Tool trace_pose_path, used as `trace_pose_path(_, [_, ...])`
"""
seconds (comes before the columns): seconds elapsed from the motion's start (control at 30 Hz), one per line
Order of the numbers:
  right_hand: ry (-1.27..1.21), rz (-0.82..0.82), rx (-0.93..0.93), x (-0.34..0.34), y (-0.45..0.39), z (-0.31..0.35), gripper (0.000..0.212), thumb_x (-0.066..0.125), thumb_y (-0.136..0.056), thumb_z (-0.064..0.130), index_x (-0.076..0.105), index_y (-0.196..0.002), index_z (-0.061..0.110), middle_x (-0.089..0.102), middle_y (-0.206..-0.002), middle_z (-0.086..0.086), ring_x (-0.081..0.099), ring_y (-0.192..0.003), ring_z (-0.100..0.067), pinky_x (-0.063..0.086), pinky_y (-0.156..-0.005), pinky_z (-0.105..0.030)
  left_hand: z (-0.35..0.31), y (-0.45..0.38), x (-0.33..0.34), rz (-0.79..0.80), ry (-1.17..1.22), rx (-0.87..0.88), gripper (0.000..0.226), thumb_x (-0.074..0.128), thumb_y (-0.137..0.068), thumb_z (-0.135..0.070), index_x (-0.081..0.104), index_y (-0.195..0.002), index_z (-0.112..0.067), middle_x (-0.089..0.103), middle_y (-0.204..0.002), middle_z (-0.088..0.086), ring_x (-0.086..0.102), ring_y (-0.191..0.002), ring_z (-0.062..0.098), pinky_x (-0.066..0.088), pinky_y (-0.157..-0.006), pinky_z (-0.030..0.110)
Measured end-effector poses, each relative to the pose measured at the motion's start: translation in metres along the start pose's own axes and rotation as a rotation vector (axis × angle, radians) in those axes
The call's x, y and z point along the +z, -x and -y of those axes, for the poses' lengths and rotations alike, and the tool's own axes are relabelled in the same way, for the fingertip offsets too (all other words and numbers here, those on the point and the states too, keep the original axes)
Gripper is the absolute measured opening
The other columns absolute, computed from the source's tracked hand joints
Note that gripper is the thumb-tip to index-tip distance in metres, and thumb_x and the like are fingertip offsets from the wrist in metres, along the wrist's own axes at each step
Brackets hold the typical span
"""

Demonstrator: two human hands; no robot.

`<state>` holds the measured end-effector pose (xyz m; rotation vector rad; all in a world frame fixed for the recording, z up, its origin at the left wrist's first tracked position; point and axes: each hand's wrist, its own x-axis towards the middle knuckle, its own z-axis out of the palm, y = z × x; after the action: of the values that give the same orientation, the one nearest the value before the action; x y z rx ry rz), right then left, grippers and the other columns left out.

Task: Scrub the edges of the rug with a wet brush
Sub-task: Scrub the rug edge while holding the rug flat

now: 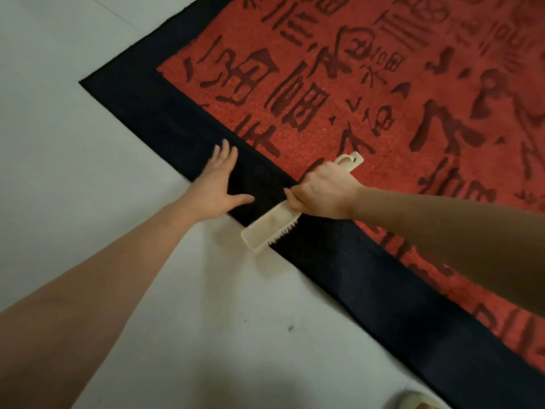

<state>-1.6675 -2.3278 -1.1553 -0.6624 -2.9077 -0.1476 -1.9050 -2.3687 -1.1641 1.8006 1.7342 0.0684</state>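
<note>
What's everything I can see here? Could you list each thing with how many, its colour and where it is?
rug: one, red with dark characters and a black border, upper right, lying flat on the floor
brush: one, cream, bristles down on the black border near the rug's outer edge, handle toward the red part
floor: pale grey-white, left and bottom, with a few dark specks
pale object: one, cream, cut off at the bottom edge; cannot tell what it is
left hand: one, fingers spread flat, pressing on the border and floor
right hand: one, gripping the brush handle
</note>
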Motion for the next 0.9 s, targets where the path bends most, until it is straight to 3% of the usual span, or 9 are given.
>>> trace_pose_path(0.13, [0.024, -0.005, -0.05, 0.011, -0.003, 0.006, 0.047, 0.068, -0.082, 0.025, 0.053, -0.038, 0.016, 0.048, -0.035, -0.003, 0.044, -0.026, -0.023, 0.03, -0.037, -0.018, -0.014, 0.012, 0.034, 0.057, -0.128, -0.003, 0.108, 0.061, -0.088, -0.055, -0.011, -0.155, -0.011, -0.023, -0.16, 0.01, -0.021, -0.148, 0.026, -0.008, -0.122, 0.039])
trace_pose_path(0.27, [-0.095, 0.16, -0.168, 0.011, 0.084, 0.025, 0.051, 0.038, -0.087, 0.03, 0.054, -0.041, 0.015, 0.05, -0.036, 0.0, 0.048, -0.028, -0.023, 0.031, -0.037, -0.018, -0.027, 0.014, 0.04, 0.104, -0.181, -0.107, 0.136, 0.055, -0.067, -0.084, -0.019, -0.153, -0.011, -0.03, -0.158, 0.01, -0.027, -0.146, 0.027, -0.013, -0.119, 0.04])
trace_pose_path(0.33, [-0.055, 0.131, -0.191, 0.006, 0.081, 0.018, 0.047, 0.046, -0.086, 0.03, 0.055, -0.042, 0.016, 0.05, -0.036, 0.0, 0.049, -0.028, -0.023, 0.032, -0.037, -0.017, -0.043, 0.015, 0.048, 0.078, -0.191, -0.175, 0.146, 0.055, -0.059, -0.09, -0.021, -0.152, -0.007, -0.031, -0.157, 0.014, -0.028, -0.145, 0.032, -0.015, -0.117, 0.044])
trace_pose_path(0.4, [0.054, 0.041, -0.103, 0.008, 0.055, 0.012, 0.041, 0.059, -0.079, 0.029, 0.054, -0.04, 0.016, 0.05, -0.036, 0.0, 0.047, -0.027, -0.022, 0.03, -0.038, -0.017, -0.051, 0.014, 0.052, 0.047, -0.226, -0.205, 0.149, 0.057, -0.057, -0.09, -0.022, -0.151, -0.004, -0.031, -0.156, 0.018, -0.028, -0.144, 0.035, -0.014, -0.117, 0.047])
trace_pose_path(0.5, [0.031, 0.026, 0.064, 0.009, 0.062, 0.018, 0.048, 0.051, -0.083, 0.028, 0.05, -0.037, 0.015, 0.049, -0.035, -0.002, 0.045, -0.026, -0.023, 0.026, -0.041, -0.019, -0.045, 0.012, 0.049, 0.091, -0.263, -0.195, 0.15, 0.059, -0.057, -0.088, -0.025, -0.15, -0.005, -0.034, -0.155, 0.017, -0.029, -0.144, 0.034, -0.012, -0.119, 0.048])
trace_pose_path(0.67, [-0.052, 0.076, -0.154, 0.003, 0.103, 0.026, 0.049, 0.039, -0.088, 0.028, 0.054, -0.043, 0.016, 0.05, -0.036, -0.001, 0.049, -0.029, -0.023, 0.028, -0.039, -0.019, -0.048, 0.013, 0.044, 0.149, -0.284, -0.197, 0.155, 0.065, -0.053, -0.086, -0.027, -0.149, -0.005, -0.036, -0.154, 0.017, -0.03, -0.143, 0.036, -0.013, -0.118, 0.048])
trace_pose_path(0.73, [0.082, -0.002, -0.079, -0.002, 0.077, 0.013, 0.045, 0.051, -0.086, 0.026, 0.056, -0.042, 0.016, 0.049, -0.035, -0.001, 0.047, -0.027, -0.022, 0.023, -0.041, -0.018, -0.052, 0.011, 0.043, 0.15, -0.285, -0.204, 0.154, 0.067, -0.055, -0.083, -0.026, -0.149, -0.004, -0.035, -0.154, 0.018, -0.029, -0.143, 0.036, -0.012, -0.119, 0.048])
trace_pose_path(0.8, [0.077, 0.076, 0.015, -0.004, 0.085, 0.016, 0.044, 0.064, -0.083, 0.025, 0.054, -0.041, 0.017, 0.049, -0.036, 0.0, 0.046, -0.027, -0.021, 0.026, -0.04, -0.019, -0.055, 0.013, 0.042, 0.159, -0.282, -0.213, 0.153, 0.068, -0.056, -0.081, -0.026, -0.149, -0.004, -0.034, -0.155, 0.019, -0.029, -0.143, 0.036, -0.012, -0.119, 0.049])
trace_pose_path(0.9, [-0.065, 0.136, 0.009, -0.004, 0.146, 0.033, 0.05, 0.043, -0.088, 0.028, 0.054, -0.041, 0.015, 0.049, -0.035, -0.001, 0.047, -0.028, -0.023, 0.03, -0.038, -0.019, -0.057, 0.015, 0.04, 0.193, -0.266, -0.22, 0.154, 0.07, -0.056, -0.08, -0.028, -0.148, -0.004, -0.036, -0.154, 0.018, -0.031, -0.142, 0.036, -0.013, -0.119, 0.049])
